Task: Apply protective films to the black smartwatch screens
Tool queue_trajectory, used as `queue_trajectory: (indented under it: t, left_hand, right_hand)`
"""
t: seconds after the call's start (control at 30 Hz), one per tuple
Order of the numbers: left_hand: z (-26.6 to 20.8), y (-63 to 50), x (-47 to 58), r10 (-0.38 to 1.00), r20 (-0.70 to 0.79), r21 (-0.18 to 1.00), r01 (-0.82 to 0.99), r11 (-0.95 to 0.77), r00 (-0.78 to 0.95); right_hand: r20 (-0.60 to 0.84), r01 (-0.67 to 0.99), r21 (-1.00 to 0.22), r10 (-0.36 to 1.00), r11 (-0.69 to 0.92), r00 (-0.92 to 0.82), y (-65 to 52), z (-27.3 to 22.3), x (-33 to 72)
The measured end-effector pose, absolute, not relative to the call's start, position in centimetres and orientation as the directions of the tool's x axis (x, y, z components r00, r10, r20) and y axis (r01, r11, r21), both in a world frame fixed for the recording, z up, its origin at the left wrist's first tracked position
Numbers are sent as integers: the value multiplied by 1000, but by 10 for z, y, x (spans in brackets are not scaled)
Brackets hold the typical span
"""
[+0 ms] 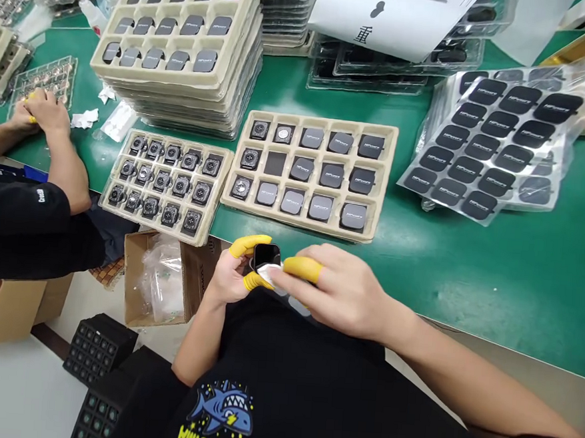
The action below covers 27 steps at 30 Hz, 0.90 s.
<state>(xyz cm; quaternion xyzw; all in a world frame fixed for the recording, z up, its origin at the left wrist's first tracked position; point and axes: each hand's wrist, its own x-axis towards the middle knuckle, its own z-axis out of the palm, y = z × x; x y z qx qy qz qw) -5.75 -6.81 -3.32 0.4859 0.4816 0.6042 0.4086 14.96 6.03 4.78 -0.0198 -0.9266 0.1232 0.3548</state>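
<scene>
- Your left hand is gripping a watch between yellow-covered fingers.
- Near you, its squarish face is looking glossy black.
- Your right hand is pinching a white wipe against it.

Various trays and sheets are borne by a green table. On it, a cream tray with three rows of five compartments is laid flat. Right beside its left side, a smaller tray is placed, also divided into fifteen. Behind and to the left of the cream tray, a tall tray stack is set down; another stack is seen farther behind, and clear trays are piled behind to the right. To the cream tray's right, sheets with dark squares are heaped. Well to its left, crumpled white scraps are scattered.
</scene>
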Motion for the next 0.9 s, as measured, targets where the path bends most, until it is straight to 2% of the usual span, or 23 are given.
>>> queue_trajectory:
  t: [0.1, 0.2, 0.27, 0.37, 0.47, 0.63, 0.73, 0.9]
  left_hand:
    - [-35, -66, -55, 954, 226, 973, -6, -231, -195]
    - [-41, -68, -55, 933, 244, 968, 9, -251, -264]
    - [-44, -71, -57, 924, 235, 970, 12, -242, -301]
    - [-45, -75, -58, 927, 212, 976, 13, -219, -308]
    - [-41, -74, -59, 934, 217, 975, 7, -224, -283]
    - [-32, -67, -57, 949, 219, 975, 7, -223, -226]
    - [-29, -65, -56, 952, 246, 967, -26, -255, -182]
    - [-32, -67, -57, 958, 241, 970, -6, -245, -158]
  right_hand:
    - [675, -40, -192, 102, 981, -730, 64, 38, 138]
    - [646, 95, -148, 169, 984, -745, 78, 28, 137]
    - [636, 148, -200, 243, 968, -733, 87, 26, 143]
    - [647, 116, -360, 337, 926, -684, 91, 30, 156]
    - [629, 86, -429, 365, 899, -687, 85, 39, 166]
    - [618, 41, -434, 330, 900, -714, 77, 47, 164]
    - [609, 33, -387, 282, 922, -741, 80, 49, 159]
    - [562, -99, -273, 75, 957, -824, 79, 53, 153]
